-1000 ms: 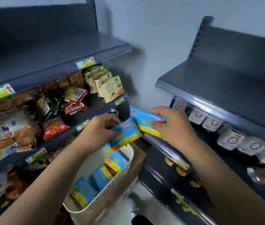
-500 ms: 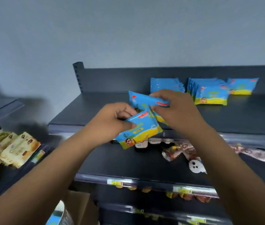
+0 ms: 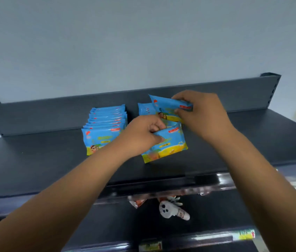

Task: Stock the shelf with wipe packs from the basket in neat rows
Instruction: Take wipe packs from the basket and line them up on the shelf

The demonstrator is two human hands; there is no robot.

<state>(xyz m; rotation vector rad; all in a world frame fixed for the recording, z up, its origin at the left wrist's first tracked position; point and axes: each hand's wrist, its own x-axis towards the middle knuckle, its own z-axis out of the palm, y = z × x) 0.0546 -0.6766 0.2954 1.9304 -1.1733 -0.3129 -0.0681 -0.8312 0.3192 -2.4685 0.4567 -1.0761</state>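
Here, mid-frame on the shelf [image 3: 52,160]: left hand [image 3: 143,131] gripped one wipe pack [image 3: 169,144], right hand [image 3: 201,113] pinched another pack [image 3: 169,104] above it. Best stood upright, faces forward, level with the full row [image 3: 105,128] to their left.

Left hand [image 3: 143,132], right hand [image 3: 203,113] and their wipe packs [image 3: 169,144] now over the shelf [image 3: 34,160]

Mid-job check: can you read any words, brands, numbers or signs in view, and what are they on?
No text reads clearly.
Row of wipe packs: yellow and red print, too blurred.
Lower pack in left hand, upper pack in right hand: red labels, blurred.
Price tags below: too small and blurred.
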